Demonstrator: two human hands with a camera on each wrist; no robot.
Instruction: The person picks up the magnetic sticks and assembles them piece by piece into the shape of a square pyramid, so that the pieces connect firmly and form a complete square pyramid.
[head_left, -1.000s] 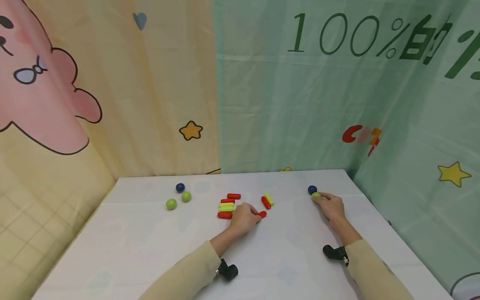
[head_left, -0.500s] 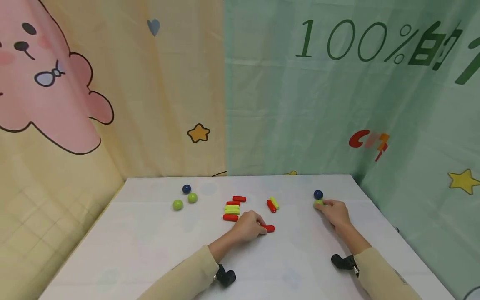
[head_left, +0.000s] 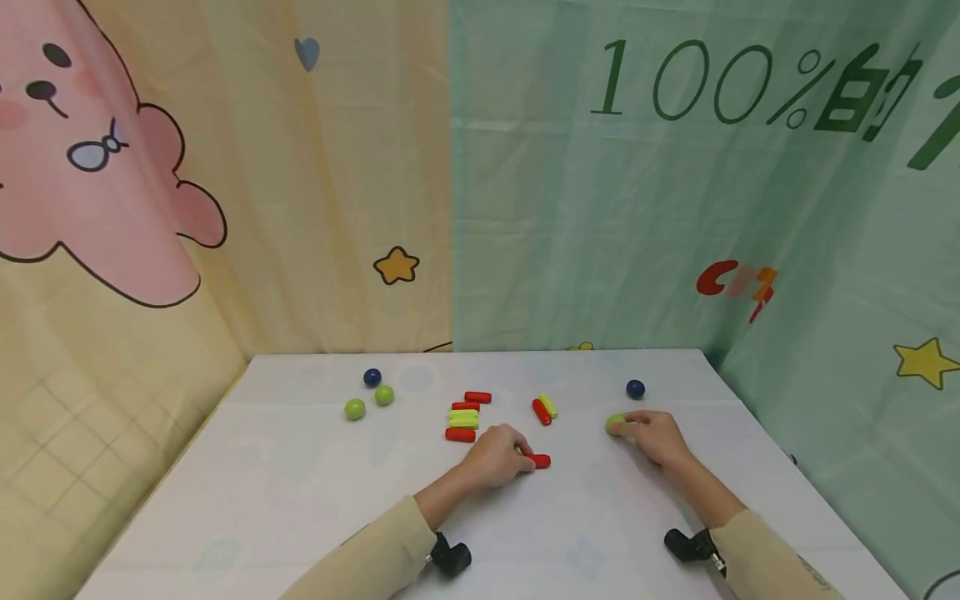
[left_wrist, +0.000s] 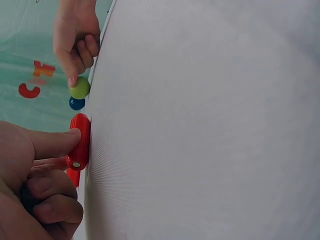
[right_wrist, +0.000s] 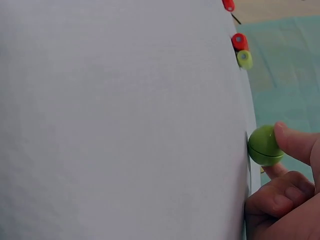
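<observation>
In the head view my left hand pinches a short red rod at the table's middle. The left wrist view shows that rod's ribbed side and pale end dot, with the thumb on it. My right hand pinches a green ball between thumb and finger; a seam runs round the ball in the right wrist view. Behind it, apart, lies a dark blue ball. Between the hands, farther back, a red rod lies beside a yellow-green rod.
Left of centre, several red and yellow-green rods lie in a close row. Farther left are a blue ball and two green balls. The white table ends at printed curtains behind and on both sides.
My left hand has drawn the red rod nearer, away from the row. My right hand has moved the green ball nearer and to the left, away from the blue ball. The head view shifted slightly.
</observation>
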